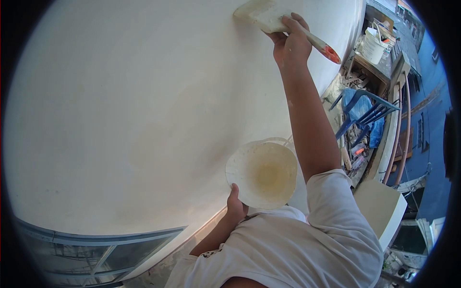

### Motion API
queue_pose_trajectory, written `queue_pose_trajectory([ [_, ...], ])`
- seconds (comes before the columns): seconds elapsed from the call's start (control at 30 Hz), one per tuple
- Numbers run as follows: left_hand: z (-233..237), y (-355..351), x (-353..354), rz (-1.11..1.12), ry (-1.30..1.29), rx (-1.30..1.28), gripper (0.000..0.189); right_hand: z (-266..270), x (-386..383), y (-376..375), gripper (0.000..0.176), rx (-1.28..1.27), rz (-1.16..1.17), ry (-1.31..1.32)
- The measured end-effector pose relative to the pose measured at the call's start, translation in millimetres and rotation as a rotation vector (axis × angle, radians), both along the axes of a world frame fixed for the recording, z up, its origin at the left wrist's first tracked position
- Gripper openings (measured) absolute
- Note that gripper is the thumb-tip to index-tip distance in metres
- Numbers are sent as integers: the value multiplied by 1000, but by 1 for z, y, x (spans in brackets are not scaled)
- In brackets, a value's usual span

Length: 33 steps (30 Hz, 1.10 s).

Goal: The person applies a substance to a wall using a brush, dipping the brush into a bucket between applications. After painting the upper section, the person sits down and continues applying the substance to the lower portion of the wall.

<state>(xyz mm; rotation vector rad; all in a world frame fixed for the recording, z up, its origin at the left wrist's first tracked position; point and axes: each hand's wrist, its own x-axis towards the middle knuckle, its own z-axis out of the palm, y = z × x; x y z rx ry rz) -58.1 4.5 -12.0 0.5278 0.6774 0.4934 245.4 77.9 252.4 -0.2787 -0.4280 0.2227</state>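
My right hand (pixel 294 42) reaches up along the wall with its fingers closed round a wide paint brush (pixel 263 17). The brush has a pale handle with a red end, and its whitish broad head lies against the smooth off-white wall (pixel 129 105). Down at waist level, my left hand (pixel 235 204) grips the side of a round white bucket (pixel 261 175), thumb over the rim. Inside the bucket is a pale residue, yellowish at the bottom. The bucket is tipped so that its mouth faces me, close to my white shirt.
A glazed window (pixel 96 254) runs along the wall's lower left. On the right, a blue plastic chair (pixel 367 108) stands among debris and blue plastic sheeting. Beyond it, a white bucket (pixel 373 45) sits on a wooden box. Reddish pipes (pixel 397 134) run along the ledge.
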Motion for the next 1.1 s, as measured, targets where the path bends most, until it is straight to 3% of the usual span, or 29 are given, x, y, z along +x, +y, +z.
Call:
queue_pose_trajectory([
  [0.1, 3, -3, -3, -3, -17, 3, 59, -33, -5, 8, 32, -165, 22, 83],
  [0.4, -5, -2, -3, 5, -2, 3, 58, -12, -12, -1, 32, 17, 16, 34],
  [0.63, -15, 1, -6, 6, 8, -34, 59, -143, -14, -17, 34, -456, 12, 218],
  [0.73, -16, 3, -7, 11, 12, -10, 58, -136, -7, -16, 33, -487, -39, 237],
  [0.87, -13, 2, -5, 11, 41, -3, 58, -54, -1, 1, 27, -450, -68, 108],
  [0.97, -13, 2, -5, 19, -2, 1, 57, -22, -1, -14, 34, -313, -43, 62],
  [1.03, -8, 1, -5, 34, 19, -15, 56, -23, -3, -19, 39, -124, -2, 8],
  [1.1, -10, 0, -5, 26, 15, -28, 56, -41, -13, -10, 39, -167, -3, 28],
])
